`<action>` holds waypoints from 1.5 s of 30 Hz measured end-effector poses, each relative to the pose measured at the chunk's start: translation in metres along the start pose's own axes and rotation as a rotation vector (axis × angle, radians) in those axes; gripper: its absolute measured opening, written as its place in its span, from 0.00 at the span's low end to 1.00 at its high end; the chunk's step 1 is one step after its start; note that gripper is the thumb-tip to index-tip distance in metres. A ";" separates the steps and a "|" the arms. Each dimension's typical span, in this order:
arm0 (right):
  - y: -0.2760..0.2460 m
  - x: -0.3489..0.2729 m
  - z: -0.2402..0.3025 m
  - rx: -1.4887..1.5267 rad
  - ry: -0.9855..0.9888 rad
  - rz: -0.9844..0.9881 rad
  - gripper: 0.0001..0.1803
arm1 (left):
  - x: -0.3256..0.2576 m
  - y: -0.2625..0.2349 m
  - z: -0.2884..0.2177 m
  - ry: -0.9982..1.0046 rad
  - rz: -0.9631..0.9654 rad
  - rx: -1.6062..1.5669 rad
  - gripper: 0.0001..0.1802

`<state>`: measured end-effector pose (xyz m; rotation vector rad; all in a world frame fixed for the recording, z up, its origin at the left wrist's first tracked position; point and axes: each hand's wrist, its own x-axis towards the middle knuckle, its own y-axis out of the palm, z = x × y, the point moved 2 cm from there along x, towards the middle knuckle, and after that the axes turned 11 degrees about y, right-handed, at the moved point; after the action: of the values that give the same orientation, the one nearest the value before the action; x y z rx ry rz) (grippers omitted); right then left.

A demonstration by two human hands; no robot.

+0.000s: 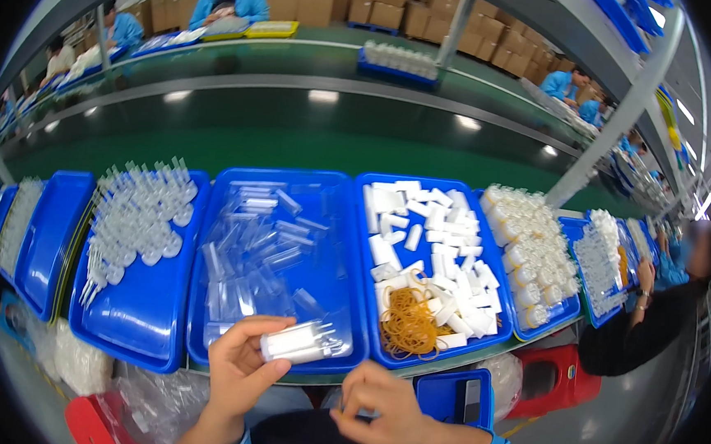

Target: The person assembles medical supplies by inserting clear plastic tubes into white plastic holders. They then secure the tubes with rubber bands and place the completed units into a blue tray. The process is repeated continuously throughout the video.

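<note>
My left hand (238,370) is closed around a white cylinder-like piece (291,344) with a clear cover and thin clear prongs sticking out to the right. It is held over the near edge of a blue tray (341,221) with clear plastic sleeves (280,258) in it. My right hand (388,410) is to its right, apart from it, fingers curled into a pinch; what they hold, if anything, is too small to tell. Beyond the right hand, another blue tray (371,326) contains white blocks (442,220) and a tangle of tan rubber bands (410,323).
To the left, a blue tray (138,330) carries clear stemmed plastic parts (137,215). Rows of white capped pieces (534,263) fill a tray at right. A green conveyor (312,136) runs behind. A co-worker (654,317) sits at right; red stools (559,381) stand below.
</note>
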<state>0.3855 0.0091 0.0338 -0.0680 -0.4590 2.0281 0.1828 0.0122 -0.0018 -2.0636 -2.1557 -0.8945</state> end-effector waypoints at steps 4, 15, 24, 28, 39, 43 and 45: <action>0.027 -0.017 0.013 0.512 0.115 0.619 0.17 | -0.003 -0.008 0.008 -0.190 -0.046 -0.387 0.24; -0.039 0.033 0.003 -0.055 0.102 -0.012 0.31 | -0.010 -0.005 0.006 -0.236 -0.082 -0.322 0.24; -0.012 0.056 0.013 -0.368 0.031 0.019 0.28 | -0.013 0.000 0.011 -0.182 0.071 -0.446 0.23; -0.027 0.047 0.002 -0.404 0.049 0.313 0.05 | -0.015 -0.011 0.026 -0.281 0.001 -1.026 0.29; 0.014 0.021 -0.038 1.670 0.076 0.313 0.22 | -0.020 0.014 0.033 0.003 -0.001 -1.017 0.26; -0.001 0.031 -0.025 1.171 0.110 0.349 0.32 | -0.017 0.003 0.013 0.260 0.090 -0.243 0.19; -0.007 0.036 -0.009 0.882 0.160 0.273 0.32 | -0.011 0.002 0.005 0.416 0.156 0.089 0.18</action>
<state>0.3759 0.0456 0.0327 0.2566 0.5919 2.3004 0.1878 0.0043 -0.0092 -1.7801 -1.7631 -1.0716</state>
